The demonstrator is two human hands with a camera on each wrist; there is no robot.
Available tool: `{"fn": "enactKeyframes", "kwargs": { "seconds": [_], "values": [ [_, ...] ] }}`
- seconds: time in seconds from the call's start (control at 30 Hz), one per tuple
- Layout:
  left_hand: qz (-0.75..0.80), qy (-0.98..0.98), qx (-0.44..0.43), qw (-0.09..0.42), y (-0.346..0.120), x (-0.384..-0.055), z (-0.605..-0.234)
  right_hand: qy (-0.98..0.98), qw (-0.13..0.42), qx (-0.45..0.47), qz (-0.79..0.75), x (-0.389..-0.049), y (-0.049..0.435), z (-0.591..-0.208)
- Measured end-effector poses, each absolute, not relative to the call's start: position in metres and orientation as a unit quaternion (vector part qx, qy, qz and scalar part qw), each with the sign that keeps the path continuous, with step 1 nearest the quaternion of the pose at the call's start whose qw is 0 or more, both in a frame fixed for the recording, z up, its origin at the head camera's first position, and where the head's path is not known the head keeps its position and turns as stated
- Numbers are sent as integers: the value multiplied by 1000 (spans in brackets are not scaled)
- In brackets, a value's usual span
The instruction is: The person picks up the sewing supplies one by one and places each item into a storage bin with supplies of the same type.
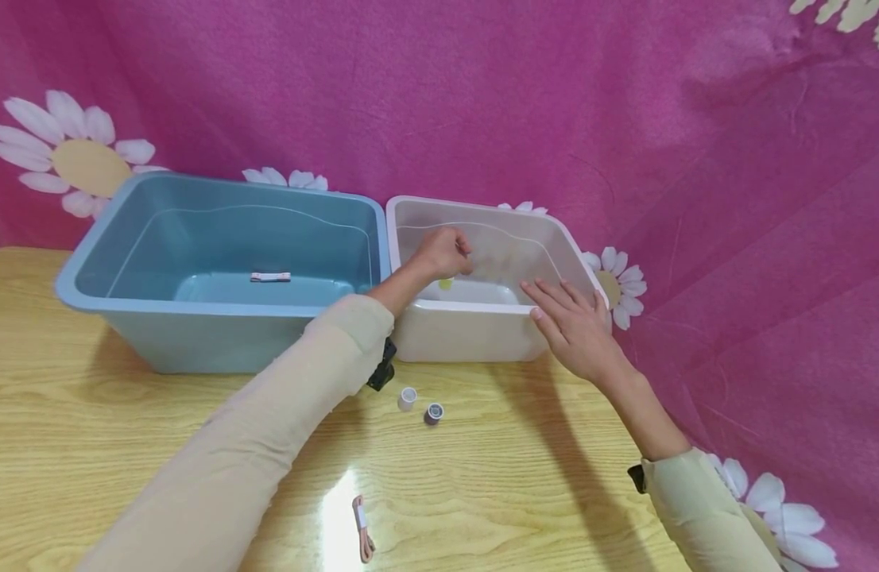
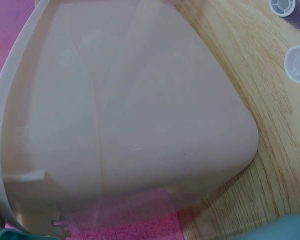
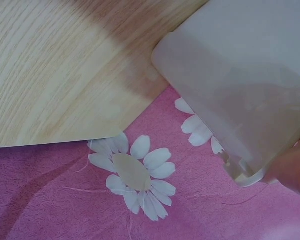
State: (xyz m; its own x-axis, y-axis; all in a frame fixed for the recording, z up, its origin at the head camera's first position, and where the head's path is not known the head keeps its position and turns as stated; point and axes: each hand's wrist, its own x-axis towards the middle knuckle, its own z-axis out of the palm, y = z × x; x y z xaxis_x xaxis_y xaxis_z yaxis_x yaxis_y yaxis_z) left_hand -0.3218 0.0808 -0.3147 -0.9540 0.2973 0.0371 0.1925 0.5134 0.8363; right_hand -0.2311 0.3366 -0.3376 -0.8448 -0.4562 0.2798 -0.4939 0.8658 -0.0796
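Your left hand, mid-frame, dips inside white plastic bin, fingers curled; grip hidden, cannot tell. Yellow-green item shows just below it. Your right hand lies, fingers straight, across near rim, right of centre, probably steadying bin. Thread spools stand lower centre.

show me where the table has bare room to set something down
The table is bare left of the left sleeve, in front of the blue bin, and right of the dark spool and pink cord bundle, up to the right forearm. It's crowded before the left end of the white bin, where the dark spool and white spool sit close.
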Motion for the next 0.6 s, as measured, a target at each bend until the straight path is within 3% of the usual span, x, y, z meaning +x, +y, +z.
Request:
{"fn": "enactKeyframes", "kwargs": {
  "seconds": [0.6],
  "values": [
    [505,845,164,62,83,-318,-311,-958,122,250,76,-232,337,-337]
  ]
}}
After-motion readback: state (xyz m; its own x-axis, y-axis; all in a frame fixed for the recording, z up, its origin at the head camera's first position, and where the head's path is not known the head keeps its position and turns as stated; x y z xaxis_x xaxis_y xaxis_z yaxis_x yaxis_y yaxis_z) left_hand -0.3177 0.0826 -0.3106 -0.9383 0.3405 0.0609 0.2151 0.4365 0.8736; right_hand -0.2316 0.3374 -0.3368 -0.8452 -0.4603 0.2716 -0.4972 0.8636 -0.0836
